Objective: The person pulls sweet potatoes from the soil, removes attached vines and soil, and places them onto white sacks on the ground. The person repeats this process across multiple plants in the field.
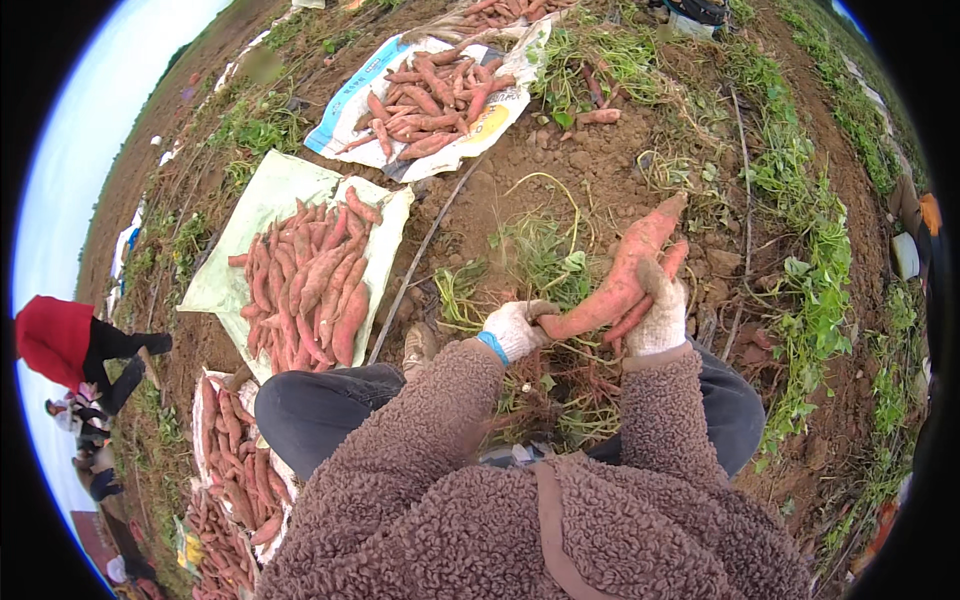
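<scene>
A large sweet potato (622, 274) is held in front of me, tilted up to the right. My right hand (660, 307), in a soiled white work glove, grips it around the middle together with a thinner sweet potato (673, 259). At the lower left tip, my left hand (520, 328), in a white glove with a blue cuff, has its fingers closed on the large root's end. Beneath both hands lie green sweet potato vines (551, 262) and thin roots on the soil.
Left of me, a pale sack (285, 176) bears a heap of sweet potatoes (307, 277). Farther ahead a printed sack (334, 127) carries another heap. More roots (236, 450) lie at lower left. A drip hose (424, 251) crosses the soil. People, one in a red top (52, 341), are at far left.
</scene>
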